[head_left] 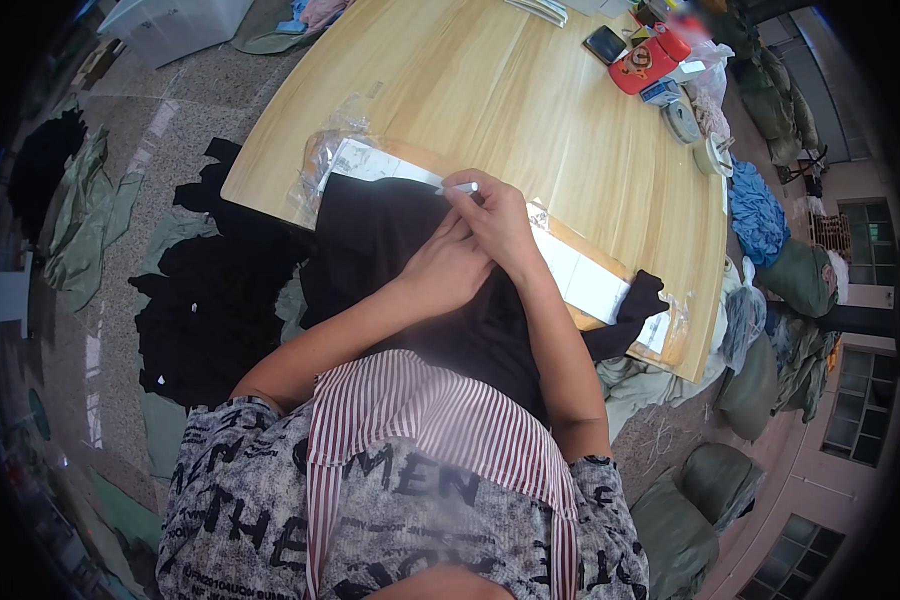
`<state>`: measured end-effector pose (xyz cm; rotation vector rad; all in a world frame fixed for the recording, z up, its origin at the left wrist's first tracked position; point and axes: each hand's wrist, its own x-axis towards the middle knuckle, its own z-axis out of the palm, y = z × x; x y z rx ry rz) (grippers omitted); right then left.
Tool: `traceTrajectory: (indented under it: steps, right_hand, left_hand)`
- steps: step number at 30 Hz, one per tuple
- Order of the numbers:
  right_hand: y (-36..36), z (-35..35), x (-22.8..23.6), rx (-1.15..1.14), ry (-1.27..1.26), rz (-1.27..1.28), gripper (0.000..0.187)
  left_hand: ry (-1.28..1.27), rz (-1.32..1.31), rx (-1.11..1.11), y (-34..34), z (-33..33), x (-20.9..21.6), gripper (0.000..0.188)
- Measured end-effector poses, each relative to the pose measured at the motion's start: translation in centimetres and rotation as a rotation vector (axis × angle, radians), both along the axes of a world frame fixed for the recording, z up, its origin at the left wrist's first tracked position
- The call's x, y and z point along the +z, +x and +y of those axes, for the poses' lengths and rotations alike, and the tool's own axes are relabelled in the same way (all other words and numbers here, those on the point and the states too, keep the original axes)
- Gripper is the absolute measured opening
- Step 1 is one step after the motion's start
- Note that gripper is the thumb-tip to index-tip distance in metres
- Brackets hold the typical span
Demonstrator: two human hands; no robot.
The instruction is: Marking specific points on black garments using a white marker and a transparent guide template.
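Note:
A piece of black cloth (365,235) lies over the near edge of the wooden table (440,95) and hangs down onto my lap. My left hand (446,268) rests flat on this cloth with the fingers stretched out, their tips partly covered by my other hand. Just above it, my right hand (500,225) pinches a slim white pen-like stick (464,187) between thumb and fingers. The stick is at the cloth's far edge, beside a white strip (385,165) taped along the table. A black cloth end (642,300) lies over the strip's right part.
A dark pile of cloth (220,310) lies left of the table. At the far right stand a red bottle (650,62), a phone (604,44) and a tape roll (681,122). A blue bundle (757,212) and several green sacks lie beyond the right edge.

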<state>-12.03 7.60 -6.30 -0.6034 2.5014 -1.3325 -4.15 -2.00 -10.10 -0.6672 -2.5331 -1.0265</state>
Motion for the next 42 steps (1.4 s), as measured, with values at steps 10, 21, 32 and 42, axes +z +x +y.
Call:
traceTrajectory:
  steps: [10,21,32,42]
  right_hand:
    - [-2.4,-2.2,1.4,-0.039,0.245,0.287,0.024]
    - [8.5,-0.8,16.0,0.467,-0.630,0.022,0.027]
    - [9.7,4.0,3.2,-0.091,-0.535,-0.240,0.022]
    - [10.6,7.1,3.6,-0.206,-0.957,-0.736,0.020]
  left_hand:
    - [0.055,-0.006,0.012,-0.8,-0.5,1.0,0.032]
    - [0.063,-0.110,-0.013,-1.3,-2.2,0.8,0.032]
    - [0.190,0.130,0.294,-0.7,-4.3,6.0,0.011]
    - [0.746,-0.575,-0.224,3.5,-3.6,9.3,0.029]
